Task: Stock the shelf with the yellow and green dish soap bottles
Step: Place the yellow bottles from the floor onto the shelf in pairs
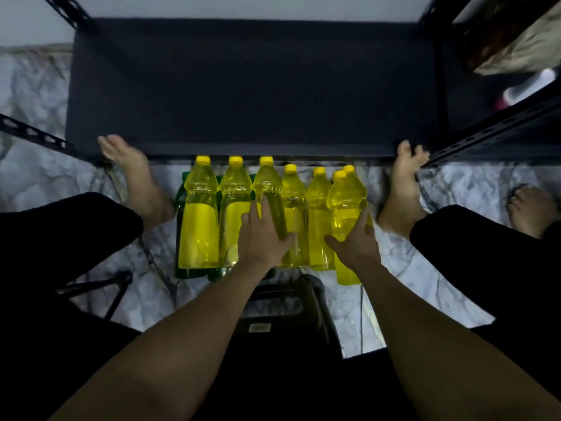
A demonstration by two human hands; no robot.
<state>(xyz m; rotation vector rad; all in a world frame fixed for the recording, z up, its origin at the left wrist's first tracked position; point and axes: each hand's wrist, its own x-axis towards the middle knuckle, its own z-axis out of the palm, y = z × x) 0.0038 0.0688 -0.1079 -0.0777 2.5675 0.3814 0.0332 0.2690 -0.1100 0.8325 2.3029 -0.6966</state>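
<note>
Several yellow dish soap bottles [198, 226] with yellow caps lie side by side on the marble floor, caps pointing at the shelf. Green bottles [188, 273] lie beneath the left ones and are mostly hidden. The dark shelf board [243, 86] just beyond them is bare. My left hand [262, 238] grips the third yellow bottle [268, 189] between fingers and thumb. My right hand [356, 241] holds the rightmost yellow bottle [343, 205], which overlaps another bottle behind it.
My bare feet [133, 174] flank the bottles, the right foot [403, 183] touching the shelf's edge. Black perforated uprights [498, 135] frame the shelf. A neighbouring shelf at the right holds a crumpled bag [522, 47] and a white container [528, 86]. A dark stool [282, 302] is under me.
</note>
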